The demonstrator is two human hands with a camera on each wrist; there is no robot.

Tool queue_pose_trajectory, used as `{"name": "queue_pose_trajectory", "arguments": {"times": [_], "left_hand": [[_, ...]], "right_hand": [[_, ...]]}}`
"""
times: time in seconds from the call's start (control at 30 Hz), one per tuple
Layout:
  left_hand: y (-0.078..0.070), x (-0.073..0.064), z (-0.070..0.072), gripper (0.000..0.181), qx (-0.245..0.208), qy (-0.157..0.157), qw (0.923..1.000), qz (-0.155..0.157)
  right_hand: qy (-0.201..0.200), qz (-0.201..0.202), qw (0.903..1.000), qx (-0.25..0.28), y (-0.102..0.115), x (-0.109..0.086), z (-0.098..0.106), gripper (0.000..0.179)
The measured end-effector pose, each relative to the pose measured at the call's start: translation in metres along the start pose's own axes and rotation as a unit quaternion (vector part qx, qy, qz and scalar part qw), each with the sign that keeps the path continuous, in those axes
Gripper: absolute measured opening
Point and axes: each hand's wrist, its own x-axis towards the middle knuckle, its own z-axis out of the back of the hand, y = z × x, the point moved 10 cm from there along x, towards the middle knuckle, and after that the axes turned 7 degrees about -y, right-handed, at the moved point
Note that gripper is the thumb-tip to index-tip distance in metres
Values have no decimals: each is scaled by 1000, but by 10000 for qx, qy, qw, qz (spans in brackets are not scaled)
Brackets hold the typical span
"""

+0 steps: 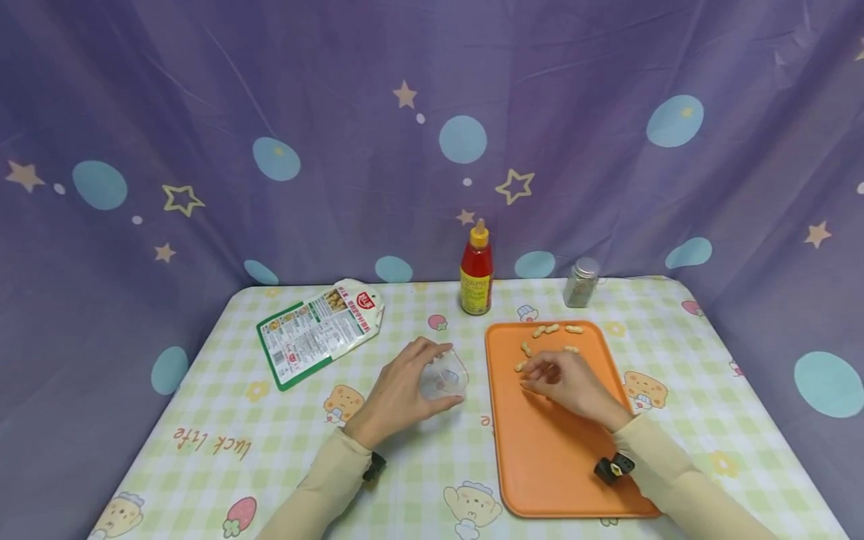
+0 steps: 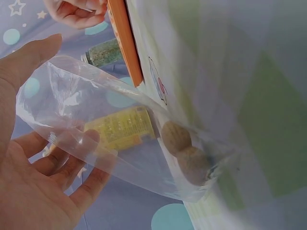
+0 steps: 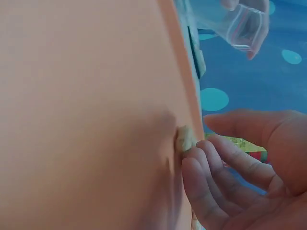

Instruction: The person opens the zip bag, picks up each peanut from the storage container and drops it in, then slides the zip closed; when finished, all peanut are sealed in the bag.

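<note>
My left hand [image 1: 403, 384] holds a clear plastic bag [image 1: 445, 376] by its mouth, thumb on one side and fingers on the other. In the left wrist view an unshelled peanut [image 2: 176, 137] lies at the bottom of the bag. Over the orange tray [image 1: 543, 472], my right hand [image 1: 570, 384] reaches down with bent fingers, the thumb apart from them and nothing between. A peanut [image 3: 183, 138] on the tray shows right at its fingertips in the right wrist view. Several more peanuts [image 1: 574, 328] are scattered at the tray's far end.
A red sauce bottle [image 1: 476, 274] with a yellow cap stands at the back, left of the tray. Behind the tray is a small glass spice jar [image 1: 580, 285]. A green and white printed food packet [image 1: 320, 330] lies flat at the left on the checked tablecloth [image 1: 283, 450].
</note>
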Motion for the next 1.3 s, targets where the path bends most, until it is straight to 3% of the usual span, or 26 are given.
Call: {"name": "queue_pose_trajectory", "arguments": {"times": [0.13,0.6,0.8,1.3], "left_hand": [[0,-1,1,79,31,14,10000,11],[1,-2,5,79,147,-190,9996,-130],[3,-2,2,79,89,-103,9999,-58],[0,-2,-1,78,98,-52,9999,-27]], "right_hand": [[0,11,9998,-221,-2,-3,-1,11],[255,17,9993,-261,-3,-4,-6,8],[254,-35,9994,-225,-1,-4,-7,9],[104,158,9998,-3,38,7,-21,11]]}}
